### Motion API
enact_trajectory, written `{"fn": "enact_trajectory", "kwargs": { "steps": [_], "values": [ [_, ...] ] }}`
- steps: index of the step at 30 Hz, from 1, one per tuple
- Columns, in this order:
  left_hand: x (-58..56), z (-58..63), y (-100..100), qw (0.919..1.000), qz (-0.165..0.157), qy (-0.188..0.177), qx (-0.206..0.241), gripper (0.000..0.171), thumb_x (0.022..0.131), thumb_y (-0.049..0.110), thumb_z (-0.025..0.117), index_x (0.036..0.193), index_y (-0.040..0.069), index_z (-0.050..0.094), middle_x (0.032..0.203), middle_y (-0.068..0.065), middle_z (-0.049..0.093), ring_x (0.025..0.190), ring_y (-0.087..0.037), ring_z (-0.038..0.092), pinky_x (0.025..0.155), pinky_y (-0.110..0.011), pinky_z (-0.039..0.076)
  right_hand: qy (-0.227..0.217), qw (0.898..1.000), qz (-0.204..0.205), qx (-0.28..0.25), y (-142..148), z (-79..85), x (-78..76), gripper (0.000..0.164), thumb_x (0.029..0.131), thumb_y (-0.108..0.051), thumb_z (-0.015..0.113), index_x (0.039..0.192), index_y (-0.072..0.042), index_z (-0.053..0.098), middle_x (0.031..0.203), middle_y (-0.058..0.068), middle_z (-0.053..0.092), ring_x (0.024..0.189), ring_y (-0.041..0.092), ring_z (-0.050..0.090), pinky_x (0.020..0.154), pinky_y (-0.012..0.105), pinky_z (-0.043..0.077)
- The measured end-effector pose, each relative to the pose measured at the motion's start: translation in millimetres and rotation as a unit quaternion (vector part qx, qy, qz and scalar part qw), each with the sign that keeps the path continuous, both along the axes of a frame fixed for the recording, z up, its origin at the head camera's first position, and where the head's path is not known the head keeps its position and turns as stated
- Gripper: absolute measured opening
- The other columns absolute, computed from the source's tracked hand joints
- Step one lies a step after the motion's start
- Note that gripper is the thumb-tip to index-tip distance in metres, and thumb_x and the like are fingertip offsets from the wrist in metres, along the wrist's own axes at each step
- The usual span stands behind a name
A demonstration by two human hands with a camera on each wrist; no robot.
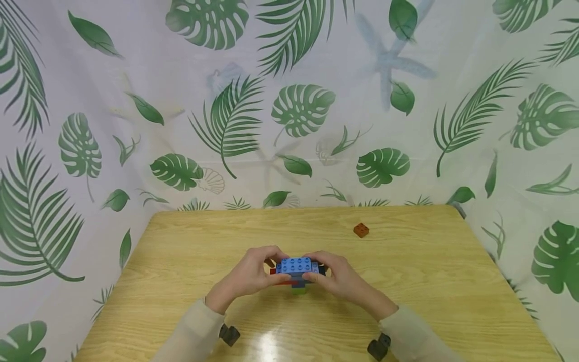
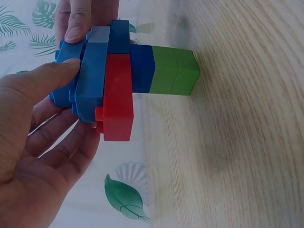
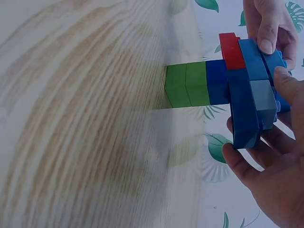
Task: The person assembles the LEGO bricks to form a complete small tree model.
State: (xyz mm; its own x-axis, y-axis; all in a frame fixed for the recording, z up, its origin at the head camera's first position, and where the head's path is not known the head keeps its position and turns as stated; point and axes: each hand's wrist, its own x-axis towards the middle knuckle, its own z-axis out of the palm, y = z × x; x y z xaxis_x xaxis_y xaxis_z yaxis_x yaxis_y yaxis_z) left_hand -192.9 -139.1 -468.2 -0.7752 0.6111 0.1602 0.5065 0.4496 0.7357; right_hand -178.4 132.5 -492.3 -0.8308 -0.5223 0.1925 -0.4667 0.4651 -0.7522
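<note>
A stack of toy building bricks stands between both hands, with a blue studded brick on top. My left hand grips the top brick's left end, thumb on the near side and fingers behind. From the other end, my right hand holds the same brick in a like way. Beneath it come a blue brick and a grey-blue brick, then a red brick beside a dark blue brick. A narrow column of blue and green bricks forms the base, pointing down at the table.
One orange-brown brick lies apart on the wooden table, toward the back right. A leaf-patterned cloth hangs behind the table and along its sides.
</note>
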Motion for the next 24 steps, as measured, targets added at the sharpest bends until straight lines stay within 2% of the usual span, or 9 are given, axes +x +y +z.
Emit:
{"fn": "enact_trajectory", "kwargs": {
  "steps": [8,14,16,21,24],
  "values": [
    [1.5,-0.5,0.0,0.9998,0.001,0.018,-0.009,0.029,0.093,0.025,0.083,0.119,0.015,0.072,0.107,0.004,0.074,0.096,-0.01,0.068,0.089,-0.031,0.059,0.017,1.0,-0.002,0.006,-1.8,-1.0,1.9,0.042,0.104,-0.032,0.068,0.138,-0.008,0.065,0.129,0.009,0.072,0.096,0.012,0.061,0.079,0.025,0.052],
    [-0.5,0.7,2.6,0.9996,-0.004,0.021,-0.021,0.031,0.092,0.024,0.084,0.118,0.015,0.07,0.106,0.003,0.075,0.095,-0.01,0.069,0.09,-0.04,0.06,0.014,1.0,0.006,0.003,-1.0,1.4,2.0,0.041,0.105,-0.031,0.067,0.138,-0.007,0.064,0.127,0.009,0.072,0.093,0.013,0.062,0.077,0.027,0.053],
    [-0.1,1.7,4.6,0.9992,-0.005,0.02,-0.034,0.033,0.091,0.02,0.085,0.119,0.015,0.068,0.106,0.002,0.075,0.093,-0.01,0.069,0.089,-0.038,0.06,0.011,1.0,0.009,0.003,-0.8,2.2,2.0,0.041,0.105,-0.031,0.067,0.138,-0.006,0.064,0.127,0.01,0.072,0.094,0.014,0.063,0.077,0.028,0.054],
    [1.7,0.9,8.1,0.9981,-0.005,0.023,-0.057,0.037,0.089,0.015,0.086,0.119,0.013,0.064,0.104,-0.001,0.077,0.086,-0.006,0.065,0.077,-0.023,0.054,0.008,1.0,0.019,0.008,0.1,3.3,2.0,0.043,0.105,-0.032,0.066,0.138,-0.005,0.063,0.126,0.01,0.072,0.097,0.015,0.064,0.079,0.027,0.054],
    [1.6,0.7,8.0,0.9978,-0.005,0.029,-0.06,0.035,0.089,0.015,0.086,0.118,0.013,0.065,0.103,-0.001,0.078,0.084,-0.006,0.064,0.075,-0.022,0.054,0.015,0.999,0.026,0.011,-0.2,4.9,2.6,0.042,0.105,-0.031,0.066,0.137,-0.004,0.063,0.126,0.01,0.072,0.098,0.014,0.064,0.082,0.027,0.055]
  ]
}}
